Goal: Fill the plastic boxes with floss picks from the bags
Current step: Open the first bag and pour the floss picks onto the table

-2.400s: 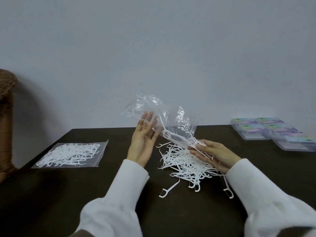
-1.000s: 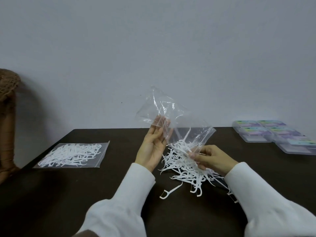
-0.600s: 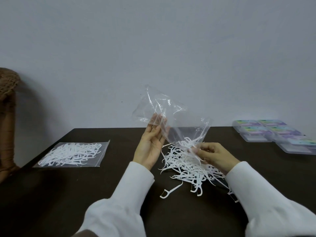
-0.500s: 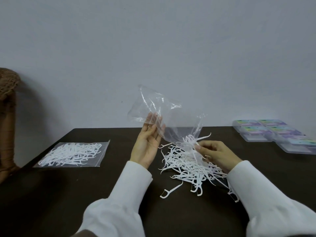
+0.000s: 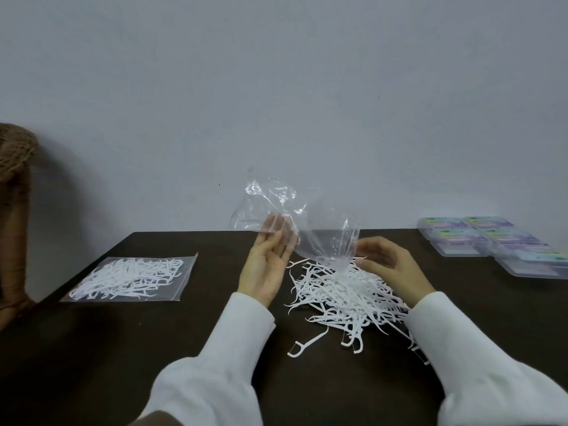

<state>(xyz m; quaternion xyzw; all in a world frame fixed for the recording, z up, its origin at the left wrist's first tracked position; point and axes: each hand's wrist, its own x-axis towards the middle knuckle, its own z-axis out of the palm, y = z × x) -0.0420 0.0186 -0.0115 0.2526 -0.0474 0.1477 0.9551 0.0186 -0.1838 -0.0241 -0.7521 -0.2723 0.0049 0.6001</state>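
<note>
My left hand [image 5: 266, 267] holds an emptied clear plastic bag [image 5: 310, 229] up by its top, mouth hanging down over a loose pile of white floss picks [image 5: 344, 292] on the dark table [image 5: 184, 348]. To the right of the bag's lower end is my right hand [image 5: 392, 267], its fingers relaxed and holding nothing. One stray pick [image 5: 307, 344] lies in front of the pile. A second clear zip bag full of picks [image 5: 132, 278] lies flat at the left. Several closed clear plastic boxes [image 5: 479, 239] with coloured labels sit at the far right.
A brown wicker piece of furniture [image 5: 15, 210] stands off the table's left edge. A plain grey wall runs along the table's back edge. Bare dark tabletop lies between the full bag and my left sleeve.
The last picks have dropped out of the bag onto the pile. My right hand has let go of the bag's mouth and opened. The left hand still holds the bag up.
</note>
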